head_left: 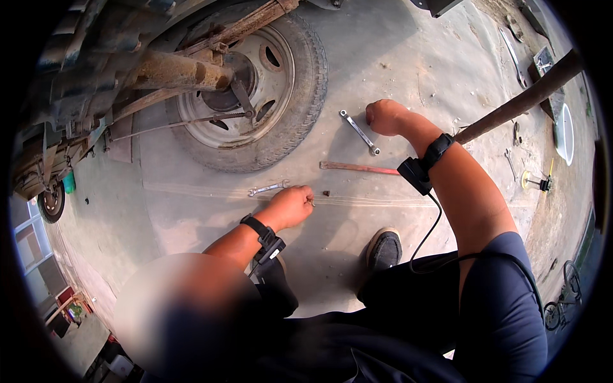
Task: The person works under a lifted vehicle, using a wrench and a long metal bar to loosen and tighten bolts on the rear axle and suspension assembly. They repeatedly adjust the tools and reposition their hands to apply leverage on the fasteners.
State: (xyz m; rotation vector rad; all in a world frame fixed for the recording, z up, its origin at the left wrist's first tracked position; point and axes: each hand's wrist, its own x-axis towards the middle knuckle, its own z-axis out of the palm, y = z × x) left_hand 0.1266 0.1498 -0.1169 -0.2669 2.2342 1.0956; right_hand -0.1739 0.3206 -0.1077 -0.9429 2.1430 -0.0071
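On the concrete floor (pixel 332 262), an open-ended wrench (pixel 268 188) is seen lying just beyond the left hand (pixel 292 205). The left hand's fingers are curled and pressed together; whether anything is pinched in them cannot be told. A small dark lump (pixel 326 193) lies just to its right. The right hand (pixel 386 118) is closed into a fist, its fingers folded in; what it may enclose is hidden. Just left of it a ring wrench (pixel 359 132) is laid slantwise on the floor, and below that a reddish bar (pixel 361 168) is partly covered by the black wrist device (pixel 417 175). Toward the floor's right edge a white basin (pixel 564 134) is seen, and beyond the ring wrench, to the left, a wheel (pixel 281 83).
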